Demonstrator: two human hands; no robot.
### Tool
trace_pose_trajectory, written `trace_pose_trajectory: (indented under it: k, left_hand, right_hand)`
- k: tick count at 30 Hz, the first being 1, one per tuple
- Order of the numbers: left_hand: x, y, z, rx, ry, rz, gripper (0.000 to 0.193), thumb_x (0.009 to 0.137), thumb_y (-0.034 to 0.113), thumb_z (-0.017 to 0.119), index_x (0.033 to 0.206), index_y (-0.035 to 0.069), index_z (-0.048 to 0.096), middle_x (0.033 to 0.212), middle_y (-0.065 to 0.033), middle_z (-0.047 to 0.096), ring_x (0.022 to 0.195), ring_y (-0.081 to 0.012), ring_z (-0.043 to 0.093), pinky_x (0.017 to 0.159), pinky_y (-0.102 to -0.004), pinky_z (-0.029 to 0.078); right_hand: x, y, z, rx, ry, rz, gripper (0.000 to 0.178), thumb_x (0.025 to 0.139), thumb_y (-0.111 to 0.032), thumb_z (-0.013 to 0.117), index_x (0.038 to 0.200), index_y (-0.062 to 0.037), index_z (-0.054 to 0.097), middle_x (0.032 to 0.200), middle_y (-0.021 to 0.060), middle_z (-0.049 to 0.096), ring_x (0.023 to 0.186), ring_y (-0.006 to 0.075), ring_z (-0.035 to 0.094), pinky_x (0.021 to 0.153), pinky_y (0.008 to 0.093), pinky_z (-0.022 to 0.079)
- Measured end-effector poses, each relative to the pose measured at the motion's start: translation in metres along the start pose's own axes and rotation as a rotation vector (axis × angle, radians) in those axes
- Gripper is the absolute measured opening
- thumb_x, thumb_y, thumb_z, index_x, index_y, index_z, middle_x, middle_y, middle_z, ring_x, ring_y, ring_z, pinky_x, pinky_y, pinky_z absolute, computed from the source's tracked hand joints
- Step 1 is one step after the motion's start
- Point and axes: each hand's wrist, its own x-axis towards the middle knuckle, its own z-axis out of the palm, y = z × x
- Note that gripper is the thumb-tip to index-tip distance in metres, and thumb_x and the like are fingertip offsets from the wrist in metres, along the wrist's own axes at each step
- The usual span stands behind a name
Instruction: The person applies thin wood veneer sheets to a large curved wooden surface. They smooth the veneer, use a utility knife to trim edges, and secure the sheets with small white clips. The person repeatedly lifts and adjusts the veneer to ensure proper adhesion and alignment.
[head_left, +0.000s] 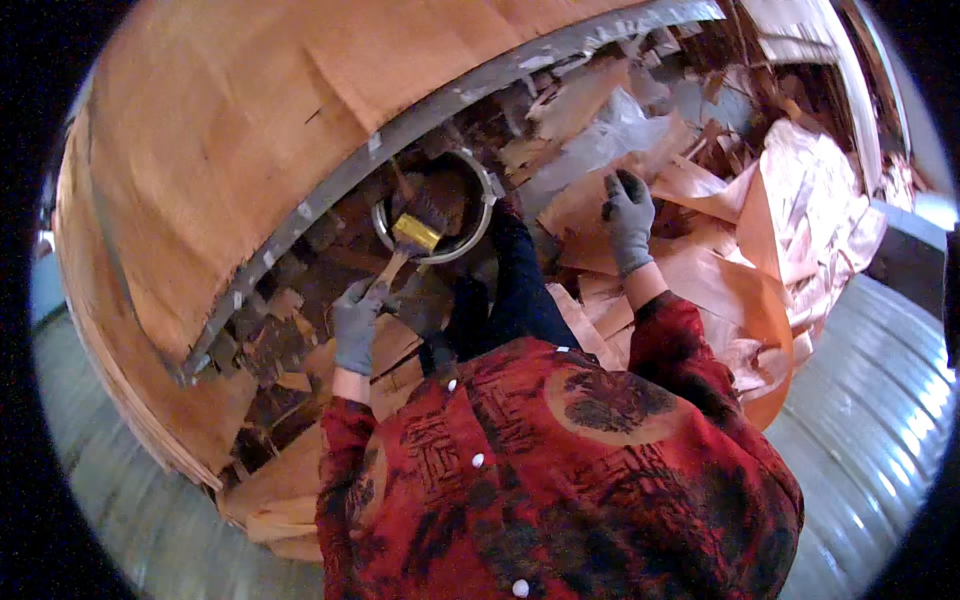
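My left hand (355,325), in a grey work glove, is closed round the wooden handle of a wide paintbrush (416,232) with a yellow metal band. The brush head reaches over a round bucket (488,203) with a pale rim, its bristles towards the dark inside. How full the bucket is I cannot make out. My right hand (629,218), gloved too with dark fingertips, hovers over the veneer scraps, its fingers partly bent and apart. Nothing shows in it. A large sheet of wood veneer (240,140) lies beyond the bucket at the far left.
The veneer rests along a grey edge (400,128) with whitish smears. Torn veneer pieces (700,260) and a clear plastic sheet (620,130) heap up on the right. Wood scraps litter the floor round my legs (520,290). Corrugated greenish panels (870,400) curve at both sides.
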Motion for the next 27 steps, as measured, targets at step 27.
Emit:
trace_pose_trajectory:
  k: [27]
  left_hand:
    - [-0.061,0.209,0.170,0.256,-0.834,0.944,0.071,0.089,0.047,0.047,0.138,-0.002,0.030,0.127,-0.0156,0.048,0.108,-0.0240,0.050,0.092,-0.0343,0.040]
  right_hand:
    - [-0.074,-0.129,-0.032,-0.388,-0.631,-0.723,0.018,0.073,-0.015,0.067,0.091,-0.0133,0.064,0.078,0.0101,0.064,0.067,0.0293,0.062,0.059,0.0327,0.050]
